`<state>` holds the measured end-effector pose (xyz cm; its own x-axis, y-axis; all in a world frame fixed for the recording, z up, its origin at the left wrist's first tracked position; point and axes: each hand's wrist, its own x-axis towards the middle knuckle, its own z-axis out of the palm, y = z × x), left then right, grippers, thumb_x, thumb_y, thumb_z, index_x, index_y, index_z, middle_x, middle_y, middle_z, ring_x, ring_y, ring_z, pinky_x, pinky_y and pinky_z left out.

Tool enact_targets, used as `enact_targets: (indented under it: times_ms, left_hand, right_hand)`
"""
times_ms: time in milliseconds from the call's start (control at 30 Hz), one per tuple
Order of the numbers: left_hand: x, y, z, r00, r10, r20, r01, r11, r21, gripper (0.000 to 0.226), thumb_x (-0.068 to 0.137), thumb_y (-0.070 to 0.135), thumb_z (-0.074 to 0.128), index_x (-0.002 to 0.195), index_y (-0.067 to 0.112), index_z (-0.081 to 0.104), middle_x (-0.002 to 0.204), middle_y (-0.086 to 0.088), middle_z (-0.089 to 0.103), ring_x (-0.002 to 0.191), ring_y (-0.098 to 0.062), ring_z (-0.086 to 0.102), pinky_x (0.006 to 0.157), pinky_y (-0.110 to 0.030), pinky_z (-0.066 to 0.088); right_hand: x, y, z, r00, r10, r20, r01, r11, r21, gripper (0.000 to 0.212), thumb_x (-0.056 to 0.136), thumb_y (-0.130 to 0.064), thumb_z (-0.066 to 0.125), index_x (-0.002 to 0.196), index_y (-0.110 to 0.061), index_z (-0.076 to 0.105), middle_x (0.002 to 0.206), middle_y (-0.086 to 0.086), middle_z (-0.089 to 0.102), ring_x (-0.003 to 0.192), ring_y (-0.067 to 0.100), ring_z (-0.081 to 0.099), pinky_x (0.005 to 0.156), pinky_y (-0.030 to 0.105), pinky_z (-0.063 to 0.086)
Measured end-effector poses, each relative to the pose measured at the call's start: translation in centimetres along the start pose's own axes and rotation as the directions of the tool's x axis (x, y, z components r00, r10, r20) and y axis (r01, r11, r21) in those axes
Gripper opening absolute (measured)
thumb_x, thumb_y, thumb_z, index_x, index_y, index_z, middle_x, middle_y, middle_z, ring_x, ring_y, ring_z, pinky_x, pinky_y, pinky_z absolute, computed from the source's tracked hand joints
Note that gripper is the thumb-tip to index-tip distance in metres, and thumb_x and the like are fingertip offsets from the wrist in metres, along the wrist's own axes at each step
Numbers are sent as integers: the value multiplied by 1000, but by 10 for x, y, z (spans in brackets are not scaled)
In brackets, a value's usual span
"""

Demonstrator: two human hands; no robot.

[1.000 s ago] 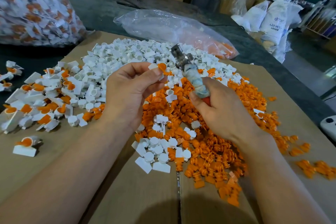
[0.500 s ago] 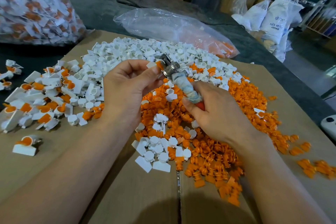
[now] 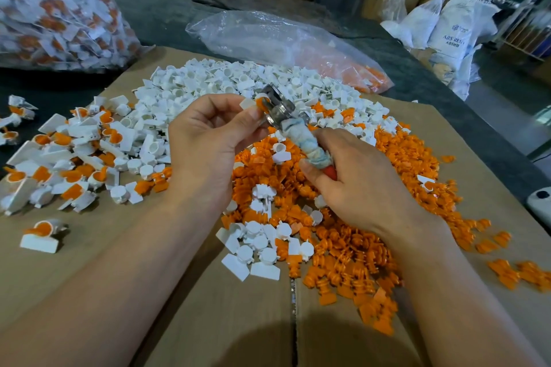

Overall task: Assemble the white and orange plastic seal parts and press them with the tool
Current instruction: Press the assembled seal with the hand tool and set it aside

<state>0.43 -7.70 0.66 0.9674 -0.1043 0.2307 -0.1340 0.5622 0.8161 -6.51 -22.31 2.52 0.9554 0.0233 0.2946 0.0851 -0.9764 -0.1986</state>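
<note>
1. Two hands meet in the air over the middle of the cardboard sheet [image 3: 208, 322]; the left hand [image 3: 205, 152] pinches one white and orange seal [image 3: 253, 103] between thumb and forefinger, with the other fingers loosely curled; the seal sits clear of the desk [image 3: 167, 12], right at the tool's metal head.
2. The right hand [image 3: 366, 188] is closed firmly round the cloth-bound handle of the tool [image 3: 280, 107], a red end showing under the thumb; the wrap is probably there for grip and comfort.
3. The tool head tilts toward the left hand and touches the seal; I judge this is to drive the orange insert home into the white body; the frame is too soft there to tell whether the head clamps the seal or only bears against it.
4. Stock is laid out by kind: loose white parts [image 3: 238, 77] on the far side, loose orange parts [image 3: 343, 247] near and right; both heaps lie within easy reach, with a few white pieces strayed among the orange.
5. Assembled seals [image 3: 74, 152] are spread to the left, apart from the raw stock; likely the left hand's drop side.
6. A clear bag [image 3: 268, 36] holding orange parts lies beyond the cardboard; a large bag of mixed white and orange pieces [image 3: 53, 3] stands far left.
</note>
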Motion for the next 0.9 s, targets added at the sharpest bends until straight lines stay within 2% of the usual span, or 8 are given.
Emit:
enact_targets:
  times_ms: [100, 167, 233, 300, 400, 567, 633, 900]
  left_hand:
    - [0, 1, 0, 1000, 2, 15, -2, 1000, 4, 13, 61, 10, 67, 71, 12, 60, 55, 7, 63, 60, -10, 67, 57, -20, 54]
    - [0, 2, 0, 1000, 9, 20, -9, 1000, 12, 14, 60, 11, 67, 72, 11, 60, 55, 7, 64, 60, -10, 66, 57, -20, 54]
    - [-1, 3, -1, 999, 19, 27, -20, 1000, 21, 14, 60, 11, 67, 73, 11, 60, 56, 7, 64, 60, -10, 66, 58, -21, 54]
    - [-1, 3, -1, 999, 30, 34, -31, 999, 31, 14, 61, 10, 67, 73, 11, 59, 57, 8, 65, 60, -10, 67, 59, -21, 54]
    - [-1, 3, -1, 999, 28, 39, -30, 999, 44, 13, 62, 10, 66, 73, 11, 60, 56, 7, 64, 61, -9, 67, 58, -21, 54]
    - [-1, 4, -1, 999, 10, 40, -11, 1000, 29, 13, 61, 9, 66, 72, 11, 59, 56, 7, 64, 60, -9, 66, 56, -20, 53]
    - [-2, 6, -1, 999, 1, 39, -1, 1000, 21, 13, 61, 8, 65, 72, 10, 58, 56, 7, 64, 59, -9, 66, 55, -19, 53]
    - [-2, 5, -1, 1000, -7, 16, 6, 997, 72, 17, 75, -6, 62, 72, 10, 58, 53, 8, 63, 56, -6, 64, 54, -18, 52]
  right_hand:
    - [0, 2, -1, 1000, -9, 8, 9, 999, 39, 29, 88, -39, 48, 110, -21, 47, 89, -10, 40, 78, 8, 37, 61, 27, 24]
    - [0, 3, -1, 1000, -23, 12, 22, 998, 66, 28, 88, -36, 52, 110, -19, 47, 89, -10, 39, 78, 7, 35, 60, 21, 27]
    - [1, 4, -1, 999, -31, 13, 30, 996, 79, 34, 88, -34, 53, 117, -18, 47, 95, -10, 38, 83, 4, 33, 62, 24, 23]
    - [1, 6, 0, 999, -32, 14, 31, 997, 75, 41, 88, -34, 53, 125, -17, 45, 100, -10, 36, 90, 4, 33, 66, 21, 21]
    - [1, 8, 0, 999, -36, 10, 35, 997, 63, 43, 88, -32, 55, 127, -17, 44, 101, -8, 37, 92, 6, 34, 70, 20, 22]
    - [1, 5, -1, 999, -47, 7, 46, 993, 105, 22, 87, -28, 57, 104, -16, 49, 83, -9, 44, 72, 9, 38, 61, 28, 28]
    - [1, 3, -2, 998, -57, 15, 54, 989, 135, 17, 87, -27, 57, 97, -16, 48, 75, -12, 42, 67, 8, 41, 58, 26, 33]
    - [0, 1, -1, 999, -48, 10, 46, 985, 164, 13, 87, -23, 59, 93, -14, 51, 68, -11, 44, 61, 8, 45, 55, 28, 35]
